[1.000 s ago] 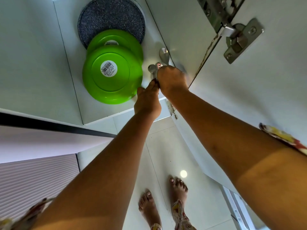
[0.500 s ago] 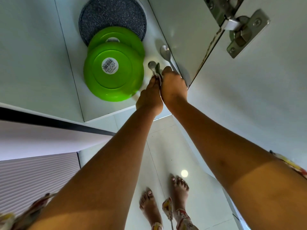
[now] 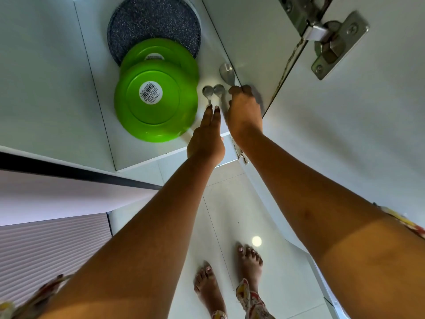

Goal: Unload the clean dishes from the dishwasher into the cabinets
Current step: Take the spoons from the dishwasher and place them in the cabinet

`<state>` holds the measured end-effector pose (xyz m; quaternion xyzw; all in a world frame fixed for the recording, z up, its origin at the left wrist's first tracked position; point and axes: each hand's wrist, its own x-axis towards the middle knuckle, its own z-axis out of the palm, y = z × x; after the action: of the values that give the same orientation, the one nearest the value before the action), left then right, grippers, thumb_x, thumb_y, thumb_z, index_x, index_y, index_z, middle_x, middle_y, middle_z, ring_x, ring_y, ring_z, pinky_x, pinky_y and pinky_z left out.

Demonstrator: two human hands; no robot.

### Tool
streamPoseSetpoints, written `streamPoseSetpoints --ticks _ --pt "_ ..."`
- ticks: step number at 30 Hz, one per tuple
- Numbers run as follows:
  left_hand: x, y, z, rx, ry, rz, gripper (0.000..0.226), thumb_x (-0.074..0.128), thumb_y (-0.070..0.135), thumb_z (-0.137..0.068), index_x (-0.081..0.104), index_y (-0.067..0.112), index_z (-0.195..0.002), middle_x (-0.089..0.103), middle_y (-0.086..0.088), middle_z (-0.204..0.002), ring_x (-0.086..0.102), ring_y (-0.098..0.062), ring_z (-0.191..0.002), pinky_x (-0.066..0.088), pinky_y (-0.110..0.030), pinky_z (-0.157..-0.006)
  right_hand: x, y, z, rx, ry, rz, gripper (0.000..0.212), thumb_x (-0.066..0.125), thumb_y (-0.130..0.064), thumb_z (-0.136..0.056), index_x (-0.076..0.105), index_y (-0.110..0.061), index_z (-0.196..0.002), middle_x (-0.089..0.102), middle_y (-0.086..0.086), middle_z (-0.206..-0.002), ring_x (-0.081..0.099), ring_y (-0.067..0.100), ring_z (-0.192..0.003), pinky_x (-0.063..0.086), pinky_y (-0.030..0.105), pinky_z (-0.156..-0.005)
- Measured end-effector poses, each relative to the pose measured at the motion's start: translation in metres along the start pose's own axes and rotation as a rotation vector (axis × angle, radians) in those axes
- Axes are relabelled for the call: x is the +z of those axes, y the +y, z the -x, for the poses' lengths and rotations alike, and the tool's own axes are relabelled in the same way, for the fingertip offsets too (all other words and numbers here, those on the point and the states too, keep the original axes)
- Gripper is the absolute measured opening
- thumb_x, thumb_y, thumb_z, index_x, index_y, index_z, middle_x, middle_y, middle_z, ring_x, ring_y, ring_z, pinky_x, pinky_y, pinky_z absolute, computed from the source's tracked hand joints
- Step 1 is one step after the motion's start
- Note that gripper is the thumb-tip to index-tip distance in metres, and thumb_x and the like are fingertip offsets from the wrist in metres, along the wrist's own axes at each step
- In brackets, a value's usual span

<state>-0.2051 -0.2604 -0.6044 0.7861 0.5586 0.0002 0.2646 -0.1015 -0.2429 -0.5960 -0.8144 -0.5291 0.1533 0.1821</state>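
Note:
In the open low cabinet, two small steel spoons [image 3: 213, 92] lie side by side on the white shelf [image 3: 99, 72], right of the green plates. My left hand [image 3: 207, 134] reaches in with straight fingers, its tips touching the small spoons' handles. A larger spoon [image 3: 226, 72] lies against the cabinet's right wall. My right hand [image 3: 244, 109] has its fingers curled over that spoon's handle, which it hides; the hand is slightly blurred.
Two upturned green plates [image 3: 156, 100] overlap a dark speckled round plate [image 3: 151, 21] at the shelf's back. The cabinet door [image 3: 345, 134] with its metal hinge [image 3: 331, 40] stands open on the right. A white tiled floor [image 3: 230, 215] and my feet are below.
A second small spoon now lies beside the first. My left hand's fingers have stretched out onto their handles. My right hand stays on the larger spoon near the wall.

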Motion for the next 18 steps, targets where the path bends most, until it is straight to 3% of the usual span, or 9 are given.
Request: streamPoseSetpoints --ticks 3,9,13,16,18 --pt "0.0 0.002 0.003 0.035 0.0 -0.039 0.067 0.047 0.011 -0.095 0.013 0.03 -0.15 -0.003 0.005 -0.159 0.044 -0.029 -0.129 0.044 -0.04 -0.1 -0.002 0.003 -0.001 0.012 -0.061 0.125 0.035 0.06 -0.011 -0.09 0.05 -0.006 -0.124 0.053 0.017 -0.122 0.06 0.031 -0.108 0.053 0.037 -0.088" --pt "-0.005 0.005 0.003 0.13 0.015 -0.149 0.05 0.049 0.021 -0.095 0.032 0.028 -0.141 0.006 0.013 -0.158 0.054 -0.031 -0.113 0.049 -0.041 -0.081 -0.009 -0.001 -0.01 -0.085 -0.051 0.245 0.029 0.056 -0.007 -0.091 0.051 -0.001 -0.119 0.06 0.019 -0.108 0.065 0.031 -0.094 0.054 0.035 -0.076" --pt "-0.007 0.007 -0.001 0.122 -0.024 -0.16 0.054 0.051 0.024 -0.094 0.029 0.025 -0.143 0.006 0.014 -0.157 0.054 -0.032 -0.113 0.05 -0.044 -0.085 -0.013 -0.007 -0.013 -0.074 -0.045 0.221 0.02 0.054 -0.006 -0.092 0.054 -0.002 -0.112 0.066 0.015 -0.1 0.068 0.03 -0.087 0.054 0.035 -0.065" --pt "-0.005 0.006 -0.001 0.119 -0.033 -0.164 0.058 0.053 0.024 -0.093 0.026 0.025 -0.144 0.004 0.013 -0.158 0.051 -0.032 -0.117 0.048 -0.043 -0.088 -0.013 -0.006 -0.012 -0.032 -0.038 0.164 0.024 0.057 -0.007 -0.091 0.053 -0.003 -0.115 0.067 0.015 -0.102 0.068 0.029 -0.091 0.054 0.033 -0.07" --pt "-0.003 0.004 0.0 0.123 -0.028 -0.169 0.06 0.055 0.023 -0.092 0.026 0.024 -0.144 0.005 0.013 -0.158 0.051 -0.031 -0.118 0.048 -0.042 -0.088 -0.01 -0.004 -0.008 0.021 -0.01 0.081 0.037 0.056 -0.006 -0.091 0.045 -0.006 -0.126 0.066 0.017 -0.107 0.065 0.031 -0.097 0.055 0.036 -0.076"
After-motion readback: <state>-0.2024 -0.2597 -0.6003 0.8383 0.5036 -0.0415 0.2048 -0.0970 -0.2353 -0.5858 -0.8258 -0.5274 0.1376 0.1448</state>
